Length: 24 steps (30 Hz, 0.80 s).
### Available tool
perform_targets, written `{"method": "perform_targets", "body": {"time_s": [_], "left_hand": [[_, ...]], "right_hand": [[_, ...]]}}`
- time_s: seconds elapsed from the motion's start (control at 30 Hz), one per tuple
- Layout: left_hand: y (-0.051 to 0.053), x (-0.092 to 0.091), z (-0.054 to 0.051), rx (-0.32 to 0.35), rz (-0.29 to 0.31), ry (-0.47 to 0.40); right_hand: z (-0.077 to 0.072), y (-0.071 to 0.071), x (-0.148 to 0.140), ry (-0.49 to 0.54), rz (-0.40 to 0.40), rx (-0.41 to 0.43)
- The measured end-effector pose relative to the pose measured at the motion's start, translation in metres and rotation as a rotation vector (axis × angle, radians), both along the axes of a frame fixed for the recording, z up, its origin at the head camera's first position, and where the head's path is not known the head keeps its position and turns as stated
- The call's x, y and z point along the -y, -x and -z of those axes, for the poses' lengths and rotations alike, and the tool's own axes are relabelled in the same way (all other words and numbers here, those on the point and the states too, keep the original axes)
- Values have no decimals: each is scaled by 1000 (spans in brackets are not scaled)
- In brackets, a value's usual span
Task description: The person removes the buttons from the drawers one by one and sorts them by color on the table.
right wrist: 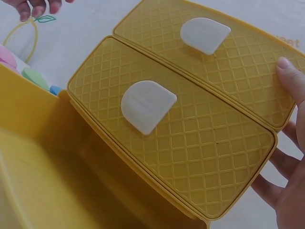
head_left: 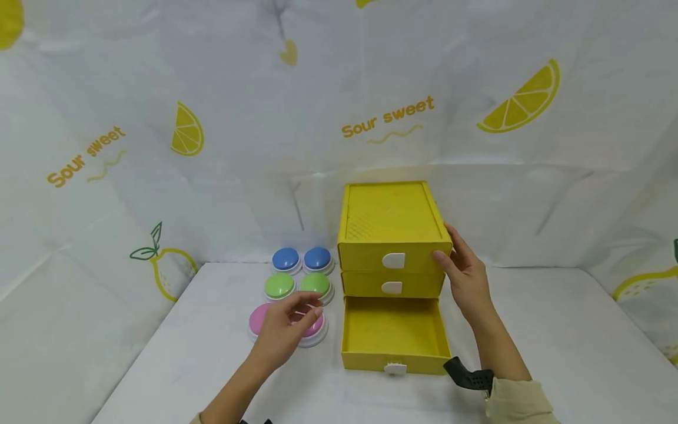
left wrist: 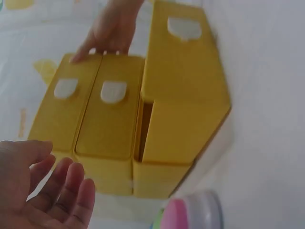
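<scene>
A yellow drawer cabinet (head_left: 392, 212) with three stacked drawers stands toward the back of the table. Its bottom drawer (head_left: 394, 330) is pulled out and its bare floor shows; the upper two are closed. My right hand (head_left: 468, 285) holds the cabinet's right side, the thumb on the top drawer's front (right wrist: 238, 52) and the other fingers around the side. To the left of the cabinet, my left hand (head_left: 283, 330) hovers with loosely bent fingers and nothing in them. From the head it partly covers the pink push buttons (head_left: 258, 318).
Green push buttons (head_left: 279, 285) and blue push buttons (head_left: 286, 258) stand in pairs behind the pink ones, left of the cabinet. A white lemon-printed cloth (head_left: 254, 153) hangs close behind everything. The pulled-out drawer juts toward the front of the white table (head_left: 551, 341).
</scene>
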State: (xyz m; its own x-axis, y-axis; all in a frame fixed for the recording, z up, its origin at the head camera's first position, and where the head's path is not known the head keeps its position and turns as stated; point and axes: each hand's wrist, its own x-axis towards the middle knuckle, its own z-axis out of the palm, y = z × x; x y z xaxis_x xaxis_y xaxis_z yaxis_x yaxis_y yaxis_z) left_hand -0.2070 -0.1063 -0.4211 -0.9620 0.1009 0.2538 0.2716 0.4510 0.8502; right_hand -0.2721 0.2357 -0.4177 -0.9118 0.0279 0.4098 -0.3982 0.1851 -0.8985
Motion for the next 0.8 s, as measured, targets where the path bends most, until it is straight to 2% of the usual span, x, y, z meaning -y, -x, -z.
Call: {"method": "perform_targets", "body": {"time_s": [0.13, 0.27, 0.43, 0.63, 0.73, 0.8], "left_hand": [[-17, -11, 10, 20, 78, -38], [-27, -22, 21, 37, 166, -62], [-33, -36, 35, 56, 253, -84], [-38, -54, 53, 183, 344, -131], [-38, -64, 60, 217, 356, -136], [-36, -69, 64, 217, 353, -140]], "right_hand": [[0, 0, 0, 5, -9, -7], [0, 0, -1, 1, -8, -11], [-1, 0, -1, -11, -1, -4], [0, 1, -1, -3, -5, 1], [0, 0, -1, 3, -7, 3], [1, 0, 0, 2, -2, 9]]}}
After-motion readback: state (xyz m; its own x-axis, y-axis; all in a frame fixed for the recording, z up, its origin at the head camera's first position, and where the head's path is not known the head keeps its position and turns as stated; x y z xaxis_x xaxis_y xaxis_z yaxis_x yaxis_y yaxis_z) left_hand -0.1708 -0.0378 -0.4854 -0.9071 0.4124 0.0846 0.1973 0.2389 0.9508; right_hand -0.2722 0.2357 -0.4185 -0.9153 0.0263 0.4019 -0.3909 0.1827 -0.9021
